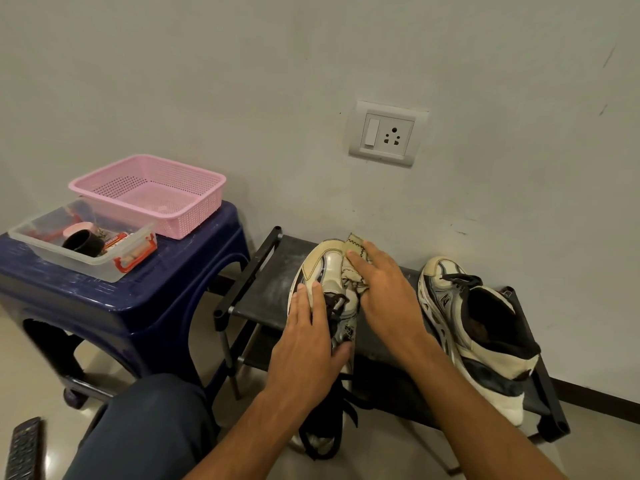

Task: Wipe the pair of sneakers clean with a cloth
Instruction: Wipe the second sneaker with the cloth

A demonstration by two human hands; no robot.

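View from a head camera looking down at a person seated on the floor by a pale wall. At the near left edge lies a dark remote control, and beside it rises the person's bent knee in dark trousers. Behind stands a blue plastic stool carrying a clear plastic box of small items and, farther back, a pink mesh basket. To the right is a low black shoe rack, where both sneakers rest. The left sneaker, cream and silver with dark laces, sits toe toward the wall at the rack's middle. The left hand clasps its upper, fingers lying along the left flank and the thumb hooked over the right side near the laces. A crumpled beige cloth is bunched against the toe's right side. The right hand presses down on it with spread, fairly straight fingers, not closed around it. The right sneaker stands apart at the rack's right end, untouched. A wall socket is above. The sneaker looks light, with a soft upper that would give under pressure and a firmer sole, so bracing it at the midfoot seems sensible. The cloth is limp and should follow the shoe's curves.
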